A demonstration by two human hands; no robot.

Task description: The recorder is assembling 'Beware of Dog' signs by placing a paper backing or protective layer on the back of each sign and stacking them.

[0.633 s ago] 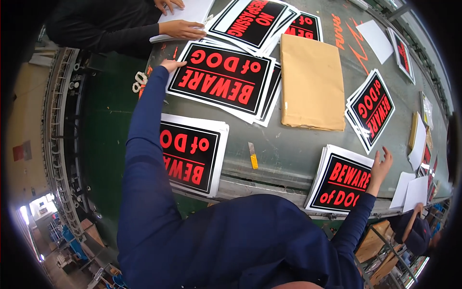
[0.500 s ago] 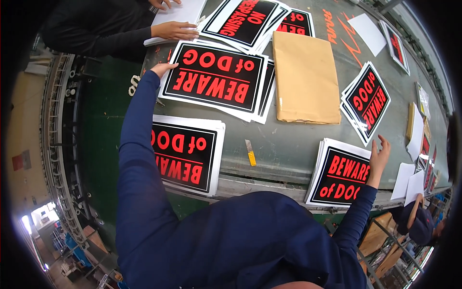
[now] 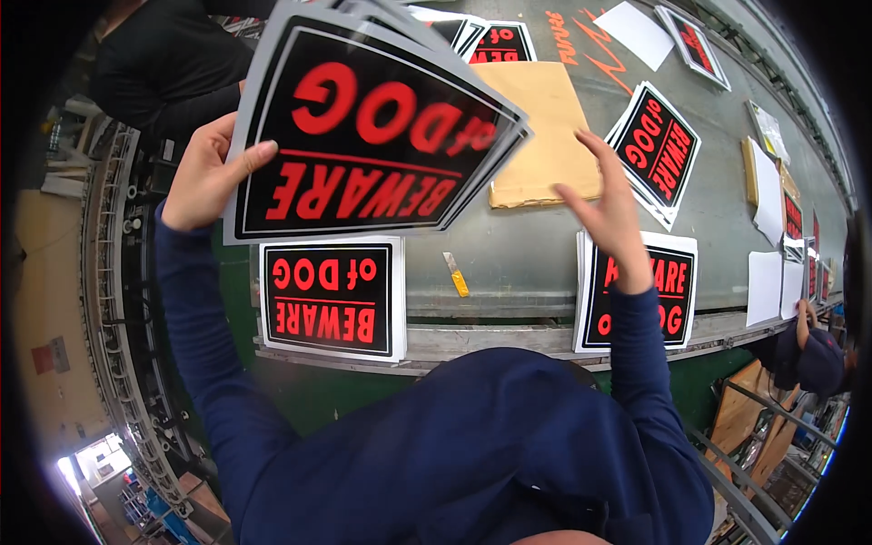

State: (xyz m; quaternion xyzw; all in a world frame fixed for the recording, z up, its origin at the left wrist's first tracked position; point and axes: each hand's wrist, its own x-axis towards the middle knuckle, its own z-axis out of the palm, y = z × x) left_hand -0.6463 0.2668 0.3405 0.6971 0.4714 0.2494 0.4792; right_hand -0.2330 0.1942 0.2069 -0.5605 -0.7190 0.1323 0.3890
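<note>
Raised above the table's left side, a stack of black signs with red lettering and white borders is gripped at its left edge by my left hand, thumb on top. The sheets fan slightly at the stack's right end. My right hand holds nothing; its thumb and fingers are spread over the table, between the brown paper package and the right-hand sign stack. Beneath my right wrist lies a near right stack of similar signs. Below the lifted stack sits another sign stack at the table's near left edge.
A yellow-handled cutter knife lies on the grey table. More signs rest tilted on the right, with a white sheet farther back. One person in dark sleeves stands far left; another in a dark cap is at far right.
My left hand has lifted the sign stack off the table toward me. My right hand has moved left and inward from beside the right-hand signs, its fingers still apart.
</note>
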